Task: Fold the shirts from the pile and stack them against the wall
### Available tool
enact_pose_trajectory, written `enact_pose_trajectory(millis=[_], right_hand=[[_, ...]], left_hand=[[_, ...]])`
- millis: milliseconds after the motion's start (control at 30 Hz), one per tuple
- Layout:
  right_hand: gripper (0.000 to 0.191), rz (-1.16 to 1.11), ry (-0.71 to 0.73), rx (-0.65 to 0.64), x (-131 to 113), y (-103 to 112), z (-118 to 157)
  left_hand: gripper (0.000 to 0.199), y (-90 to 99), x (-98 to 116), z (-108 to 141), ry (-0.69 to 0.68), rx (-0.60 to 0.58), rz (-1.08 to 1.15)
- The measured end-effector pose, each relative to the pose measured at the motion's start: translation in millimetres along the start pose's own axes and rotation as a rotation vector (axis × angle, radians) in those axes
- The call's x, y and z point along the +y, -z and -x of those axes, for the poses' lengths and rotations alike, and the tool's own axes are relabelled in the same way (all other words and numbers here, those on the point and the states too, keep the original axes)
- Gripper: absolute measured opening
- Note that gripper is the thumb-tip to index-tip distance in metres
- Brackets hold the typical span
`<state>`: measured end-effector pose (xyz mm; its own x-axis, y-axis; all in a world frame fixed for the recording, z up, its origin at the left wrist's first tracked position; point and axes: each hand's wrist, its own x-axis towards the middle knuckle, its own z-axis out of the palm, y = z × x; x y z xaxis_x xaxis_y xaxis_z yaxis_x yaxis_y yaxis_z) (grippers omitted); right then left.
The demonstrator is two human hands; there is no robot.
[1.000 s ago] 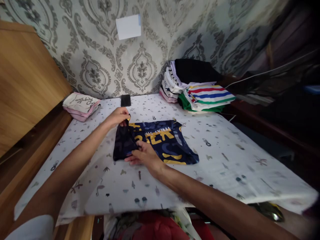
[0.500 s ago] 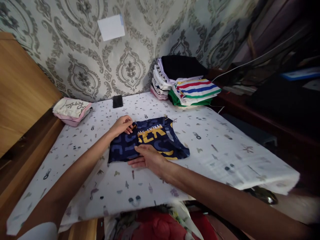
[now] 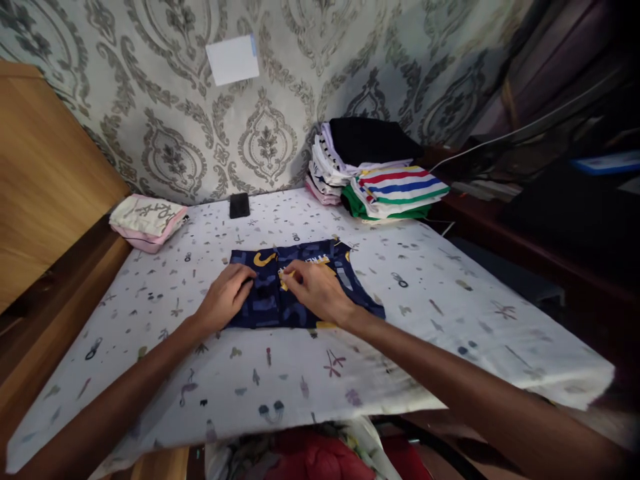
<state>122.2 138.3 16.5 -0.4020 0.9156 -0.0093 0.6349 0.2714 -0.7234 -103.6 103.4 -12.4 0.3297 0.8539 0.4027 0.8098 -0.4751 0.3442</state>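
Note:
A navy garment [image 3: 265, 307] with yellow and white print lies folded on the table, its wider, curved part toward the right. My left hand [image 3: 231, 292] is at its left end, fingers curled together over the cloth; whether they pinch it is hidden. Over the middle of the garment is my right hand [image 3: 313, 287], thumb and forefinger drawn together at the yellow print. What lies between those fingertips is too small to make out.
A white patterned sheet [image 3: 220, 393] covers the table. Folded clothes [image 3: 370, 143] are stacked at the back right, with striped ones [image 3: 400, 187] in front. A black phone [image 3: 239, 205] lies near the wall; a smaller folded pile [image 3: 147, 220] sits back left. Red cloth [image 3: 320, 457] shows below the front edge.
My left hand has come down and toward me from the garment's upper edge, its fingers now curled. My right hand has moved up and right from the lower edge, its fingers drawn together.

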Motion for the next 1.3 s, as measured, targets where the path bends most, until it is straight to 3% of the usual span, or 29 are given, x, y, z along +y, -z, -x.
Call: enact_pose_trajectory(millis=[133, 300, 500, 733, 833, 967, 1067, 1167, 1300], right_hand=[[0.022, 0.344, 0.015, -0.001, 4, 2, -50], [0.032, 0.495, 0.054, 0.0, 9, -16, -88], [0.03, 0.497, 0.059, 0.102, 12, -19, -98], [0.037, 0.477, 0.041, 0.08, 15, -12, -99], [0.046, 0.415, 0.158, 0.153, 7, -17, -84], [0.049, 0.32, 0.457, 0.174, -4, -42, -49], [0.055, 0.381, 0.461, 0.086, -2, -65, -32], [0.062, 0.433, 0.346, -0.018, 5, -78, -28], [0.064, 0.413, 0.314, -0.053, 8, -76, -30]], left_hand=[[0.02, -4.2, 12, 18, -0.129, -0.018, -0.054], [0.022, -14.4, 12, 32, -0.209, -0.027, -0.125], [0.036, -22.5, 5, 36, -0.221, -0.096, -0.161], [0.045, -18.9, 10, 32, -0.187, -0.258, -0.176], [0.042, -10.9, 12, 30, -0.164, -0.236, -0.1], [0.034, 4.0, 1, 24, 0.087, -0.019, 0.035], [0.04, 12.8, -18, 22, 0.392, 0.098, 0.191], [0.055, 21.7, -31, 22, 0.664, 0.066, 0.454], [0.062, 33.1, -29, 16, 0.899, -0.018, 0.677]])
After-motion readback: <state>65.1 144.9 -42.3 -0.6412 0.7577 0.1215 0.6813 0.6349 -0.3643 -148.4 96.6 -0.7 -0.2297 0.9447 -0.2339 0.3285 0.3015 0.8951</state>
